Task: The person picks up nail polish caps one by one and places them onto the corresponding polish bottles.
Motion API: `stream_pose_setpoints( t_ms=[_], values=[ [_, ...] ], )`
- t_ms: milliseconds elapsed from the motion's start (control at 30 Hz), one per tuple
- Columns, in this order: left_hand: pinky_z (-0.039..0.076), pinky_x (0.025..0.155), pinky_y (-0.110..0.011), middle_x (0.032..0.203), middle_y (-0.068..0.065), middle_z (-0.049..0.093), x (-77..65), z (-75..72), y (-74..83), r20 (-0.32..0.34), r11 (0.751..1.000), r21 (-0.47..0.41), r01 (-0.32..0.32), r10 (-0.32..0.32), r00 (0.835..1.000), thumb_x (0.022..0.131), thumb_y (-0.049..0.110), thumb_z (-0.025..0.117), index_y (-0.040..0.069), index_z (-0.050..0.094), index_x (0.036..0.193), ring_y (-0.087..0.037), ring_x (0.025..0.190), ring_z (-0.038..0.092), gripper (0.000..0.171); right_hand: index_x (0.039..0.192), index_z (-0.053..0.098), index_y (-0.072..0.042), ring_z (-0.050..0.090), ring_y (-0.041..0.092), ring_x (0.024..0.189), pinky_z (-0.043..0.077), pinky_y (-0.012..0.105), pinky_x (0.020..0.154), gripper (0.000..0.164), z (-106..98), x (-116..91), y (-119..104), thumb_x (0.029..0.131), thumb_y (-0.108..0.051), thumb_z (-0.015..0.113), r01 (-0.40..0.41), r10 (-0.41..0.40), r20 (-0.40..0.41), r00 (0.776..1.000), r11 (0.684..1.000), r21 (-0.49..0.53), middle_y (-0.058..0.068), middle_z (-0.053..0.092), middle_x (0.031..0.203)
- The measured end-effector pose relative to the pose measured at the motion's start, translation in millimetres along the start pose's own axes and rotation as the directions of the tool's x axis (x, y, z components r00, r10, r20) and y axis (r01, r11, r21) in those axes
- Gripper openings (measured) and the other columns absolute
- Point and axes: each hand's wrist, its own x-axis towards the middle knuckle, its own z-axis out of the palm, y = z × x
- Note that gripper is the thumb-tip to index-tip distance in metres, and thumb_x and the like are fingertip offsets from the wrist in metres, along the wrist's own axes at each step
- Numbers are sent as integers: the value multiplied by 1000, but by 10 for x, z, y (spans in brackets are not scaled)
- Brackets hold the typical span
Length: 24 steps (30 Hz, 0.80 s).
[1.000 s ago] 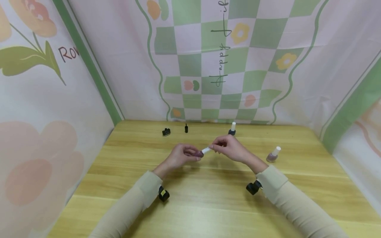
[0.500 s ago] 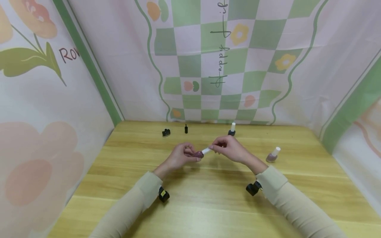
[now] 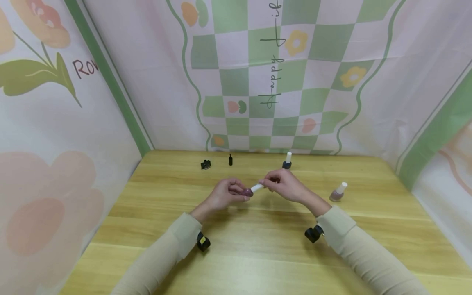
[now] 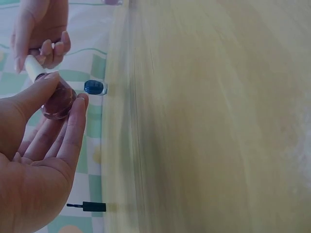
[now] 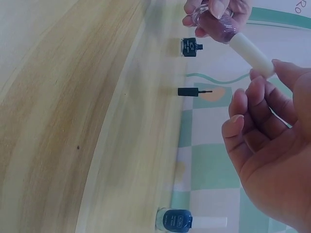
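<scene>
Between my two hands a mauve nail polish bottle (image 4: 59,103) is held tilted above the table, its white cap (image 5: 251,54) still seated on the neck. The left hand (image 3: 225,194) grips the glass body between thumb and fingers. At the other end, my right hand (image 3: 285,185) pinches the tip of the cap with thumb and forefinger, the other fingers loosely curled. Behind the right hand stands a dark blue nail polish bottle (image 3: 287,164) with a white cap. A second mauve nail polish bottle (image 3: 336,194) stands capped to the right.
At the back left of the wooden table (image 3: 250,254) are an uncapped black nail polish bottle (image 5: 191,47) and its likely match, a black cap with brush (image 5: 188,91), standing brush up. A patterned curtain (image 3: 265,78) hangs directly behind the table's back edge.
Both hands stay nearly in place around the mauve bottle. Only slight shifts of the fingers and bottle show; the other things have not moved.
</scene>
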Motion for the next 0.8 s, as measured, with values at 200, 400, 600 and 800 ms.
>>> stream_pose_setpoints(
  t_ms=[200, 400, 600, 800],
  values=[
    [59, 89, -32, 103, -2, 77, -9, -1, 10, 28, 1000, 5, -23, 23, 999, 88, 10, 81, 7, 71, 115, -17, 94, 74, 29, 79, 71, -17, 40, 10, 50, 36, 25, 45, 34, 4, 1, -15, 106, -34, 59, 9, -9, -7, 1000, 1000, -20, 2, 54, 63],
    [59, 90, -32, 107, 1, 78, -11, -5, -13, 52, 998, 15, -60, 59, 997, 91, 12, 79, 12, 75, 116, -17, 97, 73, 25, 80, 72, -19, 42, 10, 52, 36, 25, 46, 33, -13, -2, -19, 104, -37, 61, 10, -10, -5, 1000, 999, -41, 0, 57, 64],
    [59, 89, -32, 108, 0, 78, -26, -9, -1, 53, 997, 9, -73, 72, 996, 92, 12, 78, 12, 76, 115, -17, 98, 73, 23, 101, 77, -14, 56, 17, 64, 45, 26, 53, 17, -67, -16, -46, 99, -30, 71, 27, -27, 26, 999, 999, -18, 4, 70, 82],
    [59, 89, -31, 108, 0, 78, -25, -15, 3, 53, 998, 7, -63, 63, 997, 91, 11, 78, 12, 76, 114, -16, 98, 74, 23, 106, 76, -14, 58, 17, 66, 47, 26, 55, 13, -96, -10, -79, 98, -23, 72, 53, -52, 56, 997, 999, -14, 3, 73, 88]
  ],
)
